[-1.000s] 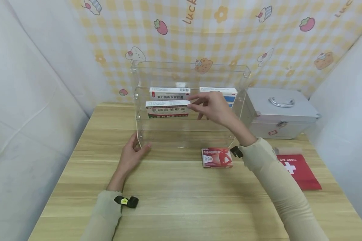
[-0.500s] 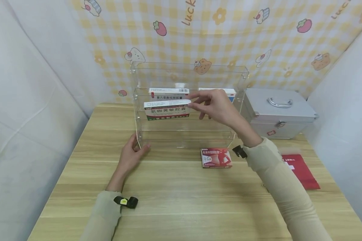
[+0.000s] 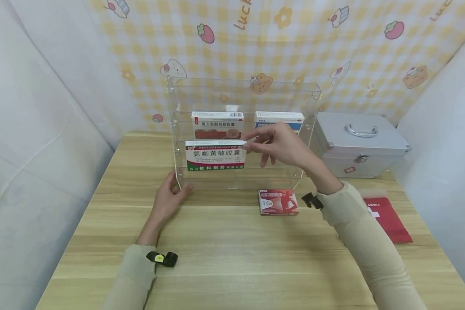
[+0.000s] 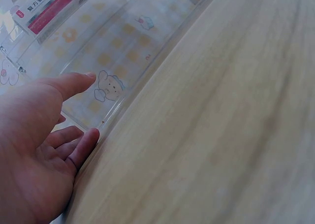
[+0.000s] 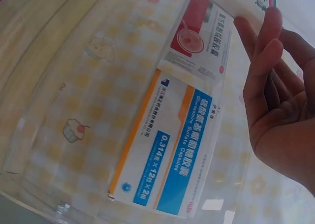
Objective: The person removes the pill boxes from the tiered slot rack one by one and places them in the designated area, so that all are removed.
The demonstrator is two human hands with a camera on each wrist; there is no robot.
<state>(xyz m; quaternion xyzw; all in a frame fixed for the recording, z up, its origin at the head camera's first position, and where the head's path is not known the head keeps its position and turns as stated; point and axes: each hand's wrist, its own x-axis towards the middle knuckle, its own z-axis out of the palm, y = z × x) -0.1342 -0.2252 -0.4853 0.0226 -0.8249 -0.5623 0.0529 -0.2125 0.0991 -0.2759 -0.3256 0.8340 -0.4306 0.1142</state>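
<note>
My right hand [image 3: 284, 144] pinches the right end of a white medicine box [image 3: 215, 156] with red and green bands. In the head view that box stands upright at the front of the clear acrylic rack [image 3: 240, 183], below a white-and-red medicine box [image 3: 218, 125] on a higher tier. A white-and-blue medicine box [image 5: 165, 145] stands beside that one, partly hidden by my right hand in the head view. My left hand [image 3: 169, 198] grips the lower left corner of the rack; in the left wrist view, the thumb [image 4: 78, 83] lies across the side panel's edge.
A red medicine box [image 3: 278, 202] lies on the wooden table [image 3: 232, 258], in front of the rack's right side. Right of the rack stands a silver case [image 3: 358, 146] with a handle. A red first-aid pouch [image 3: 391, 221] lies near the right sleeve. A checked curtain [image 3: 232, 51] hangs behind.
My right hand has lowered the red-and-green-banded box from in front of the upper boxes to a lower tier and levelled it, front facing me. The left hand stays at the rack's corner.
</note>
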